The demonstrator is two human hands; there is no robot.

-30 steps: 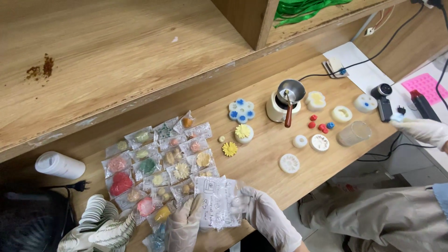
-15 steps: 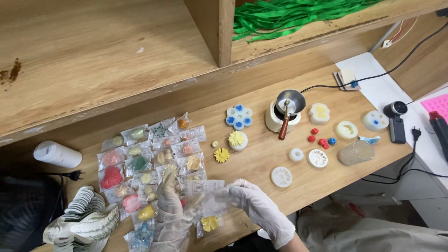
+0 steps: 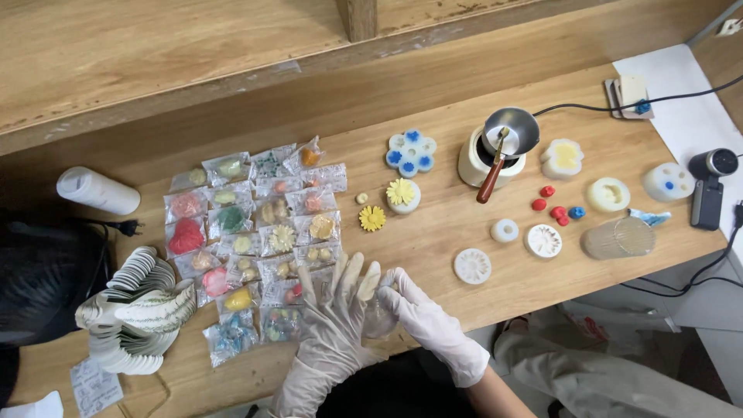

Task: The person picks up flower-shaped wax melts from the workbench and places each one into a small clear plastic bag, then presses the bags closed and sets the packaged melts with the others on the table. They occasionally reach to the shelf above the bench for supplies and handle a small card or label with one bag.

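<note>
Close to the front edge of the wooden table, both gloved hands met over one small clear plastic bag. Left hand lay flat-ish, fingers spread and extended, covering the near side of the bag. Right hand had fingertips curled in, pinching the bag's right edge. Contents of that bag could not be made out; mostly hidden by the gloves.

Judgement on handling: thin film like this would likely slip in gloves, so a pinch at the edge with the other palm steadying looked the sound way, keeping it low over the table and clear of the neighbours.

Just left of the hands, rows of small filled bags ran back toward the rear edge, each with a coloured piece inside: red, green, yellow, blue. At the left front corner, a fanned stack of white leaf-printed discs. Near the left rear, a white roll on its side.

Mid-table: two yellow daisy shapes, a blue-and-white flower mould, and a small melting pot with a wooden-handled spoon. Toward the right edge: pale round moulds, red and blue wax beads, a ribbed clear cup on its side, and a small black camera. A raised wooden shelf stood behind.
</note>
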